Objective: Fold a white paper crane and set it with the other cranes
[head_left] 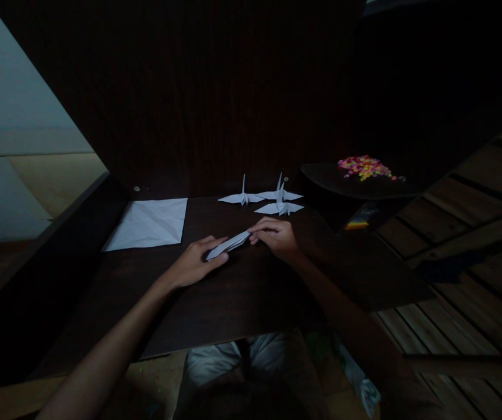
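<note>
Between my two hands is a narrow piece of folded white paper (pixel 232 242), layered and pointed, held just above the dark desk. My left hand (pixel 198 260) grips its wide lower-left end, thumb on the near side and fingers on the far side. The fingertips of my right hand (pixel 274 234) pinch the thin upper-right tip. Just beyond my right hand stand three white paper cranes, a left one (pixel 242 198), a back one (pixel 280 193) and a front one (pixel 279 207), wings spread.
A creased white paper sheet (pixel 148 223) lies flat at the desk's left. On a rounded dark shelf (pixel 320 174) at right sits a heap of small colourful pieces (pixel 367 167). A dark panel (pixel 216 93) rises behind the desk (pixel 233 309). Wooden slats (pixel 473 309) are at right.
</note>
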Motion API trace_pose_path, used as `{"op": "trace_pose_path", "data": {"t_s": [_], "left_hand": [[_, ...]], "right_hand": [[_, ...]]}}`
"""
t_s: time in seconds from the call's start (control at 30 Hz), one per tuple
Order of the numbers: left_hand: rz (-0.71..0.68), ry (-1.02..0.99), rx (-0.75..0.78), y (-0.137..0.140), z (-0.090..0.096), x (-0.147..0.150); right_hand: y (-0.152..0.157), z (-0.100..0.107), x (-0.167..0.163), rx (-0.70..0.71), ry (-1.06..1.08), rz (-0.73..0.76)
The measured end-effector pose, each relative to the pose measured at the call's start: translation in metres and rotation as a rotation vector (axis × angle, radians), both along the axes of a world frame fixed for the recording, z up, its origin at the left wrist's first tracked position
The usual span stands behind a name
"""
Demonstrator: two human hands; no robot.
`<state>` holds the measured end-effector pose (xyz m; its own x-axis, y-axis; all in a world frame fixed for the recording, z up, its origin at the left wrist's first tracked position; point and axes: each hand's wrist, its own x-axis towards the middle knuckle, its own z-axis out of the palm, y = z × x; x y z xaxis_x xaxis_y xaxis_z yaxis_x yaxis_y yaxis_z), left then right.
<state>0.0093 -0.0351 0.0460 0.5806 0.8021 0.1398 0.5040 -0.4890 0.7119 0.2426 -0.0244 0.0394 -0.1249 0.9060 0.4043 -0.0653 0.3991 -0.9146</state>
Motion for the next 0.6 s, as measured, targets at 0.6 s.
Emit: {"op": "trace_pose_path", "data": {"t_s": [0.6], "left_hand": [[-0.04,-0.104,-0.327,-0.0037,-0.0002,0.0083]], "right_hand": [[0.0028,-0.0054,-0.0052,-0.144,0.1,0.054]]}}
